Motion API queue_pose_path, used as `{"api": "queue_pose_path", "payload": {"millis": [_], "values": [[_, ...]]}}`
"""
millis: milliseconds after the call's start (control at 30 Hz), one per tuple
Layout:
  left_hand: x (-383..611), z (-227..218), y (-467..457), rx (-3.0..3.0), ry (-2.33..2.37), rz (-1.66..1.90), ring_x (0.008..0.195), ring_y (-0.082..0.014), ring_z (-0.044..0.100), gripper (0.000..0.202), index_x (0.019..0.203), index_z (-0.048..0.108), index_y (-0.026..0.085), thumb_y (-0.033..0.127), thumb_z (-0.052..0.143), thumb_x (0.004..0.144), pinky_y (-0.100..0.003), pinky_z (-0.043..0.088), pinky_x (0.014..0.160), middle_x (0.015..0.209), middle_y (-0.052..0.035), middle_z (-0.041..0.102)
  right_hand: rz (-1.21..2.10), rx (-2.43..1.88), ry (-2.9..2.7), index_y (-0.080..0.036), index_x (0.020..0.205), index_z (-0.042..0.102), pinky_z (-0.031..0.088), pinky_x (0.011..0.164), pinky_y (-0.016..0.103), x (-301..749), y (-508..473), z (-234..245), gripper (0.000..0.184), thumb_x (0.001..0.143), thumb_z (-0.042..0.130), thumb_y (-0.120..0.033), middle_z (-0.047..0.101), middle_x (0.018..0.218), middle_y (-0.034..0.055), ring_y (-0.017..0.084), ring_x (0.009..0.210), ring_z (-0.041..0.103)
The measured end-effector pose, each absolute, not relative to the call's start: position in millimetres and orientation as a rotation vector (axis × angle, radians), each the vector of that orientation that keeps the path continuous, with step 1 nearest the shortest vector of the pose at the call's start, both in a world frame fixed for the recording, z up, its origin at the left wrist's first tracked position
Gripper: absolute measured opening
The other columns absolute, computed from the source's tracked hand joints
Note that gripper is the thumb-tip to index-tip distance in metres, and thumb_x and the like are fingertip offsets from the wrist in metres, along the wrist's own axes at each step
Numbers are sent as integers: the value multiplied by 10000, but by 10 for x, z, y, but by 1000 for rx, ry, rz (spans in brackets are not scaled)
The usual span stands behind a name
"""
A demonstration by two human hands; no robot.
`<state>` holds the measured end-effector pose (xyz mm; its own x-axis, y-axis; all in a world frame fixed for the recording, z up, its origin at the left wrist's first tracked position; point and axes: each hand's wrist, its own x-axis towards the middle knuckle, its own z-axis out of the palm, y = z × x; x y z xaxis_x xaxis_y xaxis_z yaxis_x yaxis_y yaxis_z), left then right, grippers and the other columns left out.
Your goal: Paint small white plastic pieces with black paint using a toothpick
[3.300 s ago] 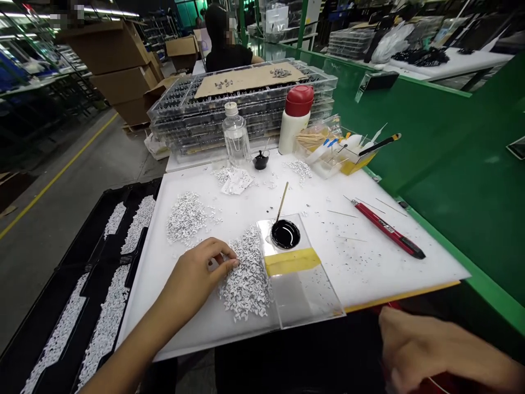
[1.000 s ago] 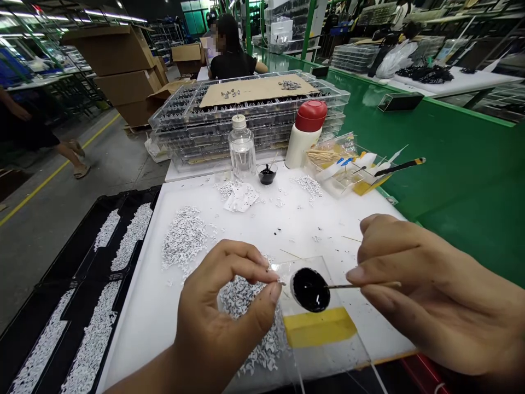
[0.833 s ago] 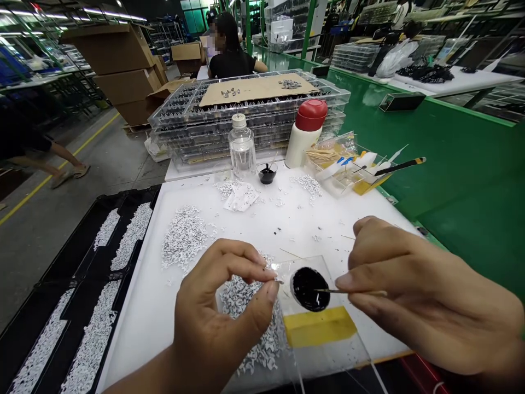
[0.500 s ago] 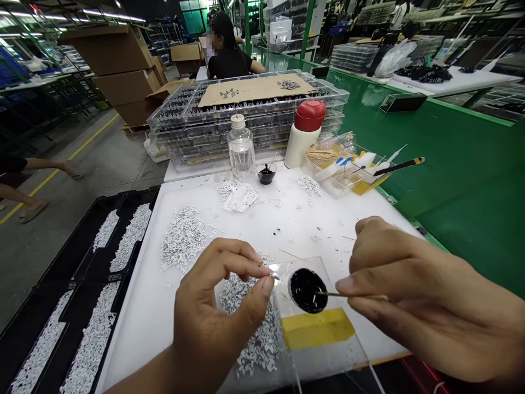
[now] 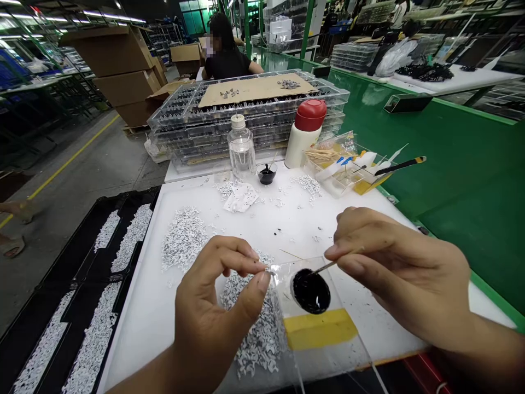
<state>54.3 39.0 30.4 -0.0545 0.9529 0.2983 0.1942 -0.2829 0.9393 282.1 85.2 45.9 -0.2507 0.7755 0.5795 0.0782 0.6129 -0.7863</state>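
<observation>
My left hand (image 5: 217, 298) pinches a tiny white part (image 5: 268, 272) between thumb and forefinger, above a heap of small white parts (image 5: 252, 339). My right hand (image 5: 396, 268) grips a thin wooden stick (image 5: 324, 267), whose tip hangs just above and left of an oval pool of glossy black paste (image 5: 310, 291). The paste lies on a clear plastic sheet (image 5: 324, 355) crossed by a strip of yellow tape (image 5: 320, 328). The stick's tip is a short gap from the pinched part. A second heap of white parts (image 5: 184, 239) lies farther left on the white board (image 5: 135, 339).
A black tray (image 5: 102, 262) with rows of white parts lies left of the board. Behind stand a clear bottle (image 5: 241, 149), a red-capped white bottle (image 5: 305, 134), a small black cup (image 5: 266, 174), a plastic box of sticks (image 5: 338, 169) and stacked clear trays (image 5: 254, 126).
My right hand has moved up and left, lifting the stick's tip off the black paste toward the pinched part. My left hand has barely moved. A person in the aisle has walked off leftward.
</observation>
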Motion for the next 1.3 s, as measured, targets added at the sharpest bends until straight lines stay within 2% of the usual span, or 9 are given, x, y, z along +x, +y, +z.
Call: {"api": "queue_pose_path", "payload": {"millis": [367, 733, 1100, 1300], "values": [[523, 280, 387, 1529, 1244, 1391, 1009, -163, 560, 214, 912, 721, 348, 134, 720, 926, -256, 457, 886, 980, 31, 614, 1028, -759, -1666, -279, 869, 779, 526, 674, 244, 2750, 959, 395, 107, 958, 763, -337, 712, 777, -13, 116, 739, 635], [519, 295, 387, 1521, 1230, 1401, 996, -148, 578, 203, 901, 719, 336, 135, 724, 920, -240, 471, 888, 973, 40, 631, 1119, -773, -1628, -281, 877, 774, 510, 715, 230, 2741, 975, 354, 91, 954, 774, -330, 705, 810, -17, 109, 779, 624], [536, 277, 442, 1598, 1193, 1492, 905, -126, 603, 191, 875, 692, 302, 115, 683, 914, -221, 496, 812, 920, 45, 636, 1141, -842, -1632, -285, 811, 757, 496, 652, 225, 2710, 969, 366, 207, 945, 767, -442, 678, 757, -10, 119, 718, 606], [513, 284, 458, 1338, 1222, 1523, 890, -169, 594, 105, 786, 749, 278, 193, 786, 834, -273, 465, 798, 886, 9, 643, 1139, -870, -1626, -290, 793, 757, 481, 632, 225, 2697, 968, 369, 237, 932, 768, -481, 668, 738, -14, 114, 696, 605]]}}
